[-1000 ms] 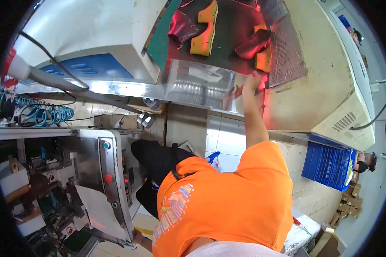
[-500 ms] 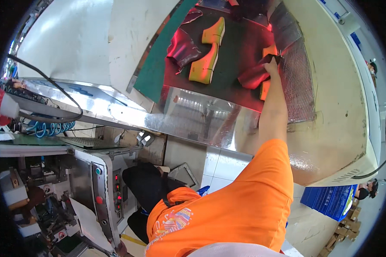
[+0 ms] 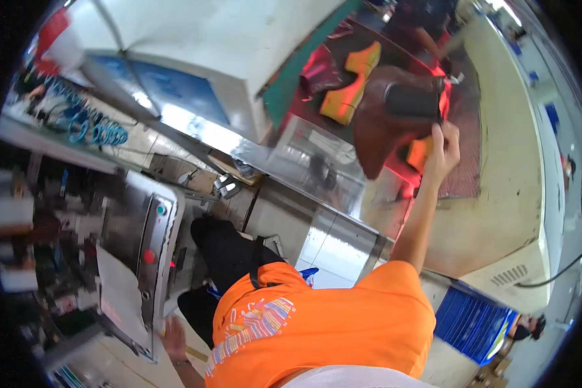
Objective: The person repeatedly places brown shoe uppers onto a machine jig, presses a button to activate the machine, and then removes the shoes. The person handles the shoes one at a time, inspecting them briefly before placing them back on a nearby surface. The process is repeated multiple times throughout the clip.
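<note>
brown leathery piece (image 3: 376, 132) is pinched in the right hand (image 3: 445, 152), left hand (image 3: 174, 341) empty near the machine (image 3: 154, 233).

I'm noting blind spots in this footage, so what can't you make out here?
In the head view:
Whatever lies directly behind the brown leather piece in the right hand: hidden by it.
The orange sole's full outline: partly covered by that leather.
The co-worker's head: cut off by the top edge.
Machine parts at left: too blurred.

blocky orange piece (image 3: 420, 153): partly hidden behind curved brown leather-like piece (image 3: 375, 126) | dark-clothed co-worker (image 3: 427, 14): cut off, top edge | grey-white machinery (image 3: 71, 226): blurred
</note>
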Motion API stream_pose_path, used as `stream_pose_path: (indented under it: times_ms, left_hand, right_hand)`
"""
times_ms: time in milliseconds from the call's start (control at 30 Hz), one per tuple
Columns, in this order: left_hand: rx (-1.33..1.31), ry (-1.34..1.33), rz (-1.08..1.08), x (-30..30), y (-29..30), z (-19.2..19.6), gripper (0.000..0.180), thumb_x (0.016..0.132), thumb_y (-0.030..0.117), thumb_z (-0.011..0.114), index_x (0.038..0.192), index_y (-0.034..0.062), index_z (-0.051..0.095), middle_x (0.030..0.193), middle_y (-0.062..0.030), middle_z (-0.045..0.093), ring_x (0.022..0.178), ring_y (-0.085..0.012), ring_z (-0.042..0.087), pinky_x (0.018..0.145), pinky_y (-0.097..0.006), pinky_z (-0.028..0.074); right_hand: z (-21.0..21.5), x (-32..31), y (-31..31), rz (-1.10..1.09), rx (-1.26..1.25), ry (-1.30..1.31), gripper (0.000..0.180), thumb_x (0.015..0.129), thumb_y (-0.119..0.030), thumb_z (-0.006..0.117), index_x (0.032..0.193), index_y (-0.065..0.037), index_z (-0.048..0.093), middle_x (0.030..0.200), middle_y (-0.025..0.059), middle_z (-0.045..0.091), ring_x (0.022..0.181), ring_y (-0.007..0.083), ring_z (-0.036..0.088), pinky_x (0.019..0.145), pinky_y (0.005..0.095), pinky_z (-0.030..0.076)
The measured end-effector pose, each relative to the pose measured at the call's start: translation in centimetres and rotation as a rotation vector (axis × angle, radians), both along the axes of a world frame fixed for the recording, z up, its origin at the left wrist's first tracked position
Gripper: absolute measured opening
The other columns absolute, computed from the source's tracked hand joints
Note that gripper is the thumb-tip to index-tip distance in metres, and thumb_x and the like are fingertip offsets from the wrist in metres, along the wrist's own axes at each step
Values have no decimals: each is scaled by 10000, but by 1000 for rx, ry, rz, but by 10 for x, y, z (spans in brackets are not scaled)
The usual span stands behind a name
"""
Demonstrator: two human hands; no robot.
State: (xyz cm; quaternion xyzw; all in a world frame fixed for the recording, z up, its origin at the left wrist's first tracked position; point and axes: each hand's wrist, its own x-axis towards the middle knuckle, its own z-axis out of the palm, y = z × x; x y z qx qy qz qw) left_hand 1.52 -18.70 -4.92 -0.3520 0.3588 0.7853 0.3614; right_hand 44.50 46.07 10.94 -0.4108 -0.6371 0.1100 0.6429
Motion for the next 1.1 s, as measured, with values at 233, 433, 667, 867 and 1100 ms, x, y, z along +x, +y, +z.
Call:
stream_pose_path:
  times_ms: [233, 433, 667, 867, 1100]
  left_hand:
    - [339, 977, -1019, 46, 227, 175, 708, 847, 552, 320, 1213, -52, 376, 1224, -182, 440, 1133, -248, 431, 948, -354, 327]
    - [620, 734, -695, -13, 212, 217, 604, 859, 494, 392, 1176, -16, 450, 1205, -126, 483, 1122, -225, 450, 959, -395, 320]
    - [264, 905, -685, -47, 152, 240, 296, 847, 282, 544, 1017, 41, 570, 985, -52, 600, 906, -148, 565, 826, -297, 425]
    - [14, 1048, -681, -62, 117, 247, 266, 827, 275, 580, 950, 39, 591, 883, -6, 605, 804, -73, 541, 755, -229, 410]
    - [-79, 1175, -562, -64, 67, 255, 275, 811, 298, 599, 875, 31, 584, 818, 10, 588, 755, -55, 519, 720, -207, 395]
  right_hand:
    - [23, -170, -147, 811, 23, 379, 307, 726, -228, 647, 636, -48, 416, 842, 108, 443, 783, 169, 417, 748, 286, 339]
    - [30, -265, -225, 1258, 35, 152, 284, 685, -276, 712, 713, -40, 555, 892, 117, 480, 774, 173, 462, 675, 264, 383]
    - [10, -298, -274, 1424, 170, -239, 235, 589, 16, 729, 774, -29, 591, 899, 108, 515, 806, 213, 550, 669, 276, 461]
    - [5, -318, -309, 1498, 306, -403, 220, 594, 18, 700, 771, -46, 586, 851, 96, 549, 721, 252, 576, 624, 336, 465]
    - [19, -335, -310, 1731, -27, -400, 45, 666, -67, 641, 683, -54, 601, 876, 107, 584, 770, 222, 566, 677, 309, 448]
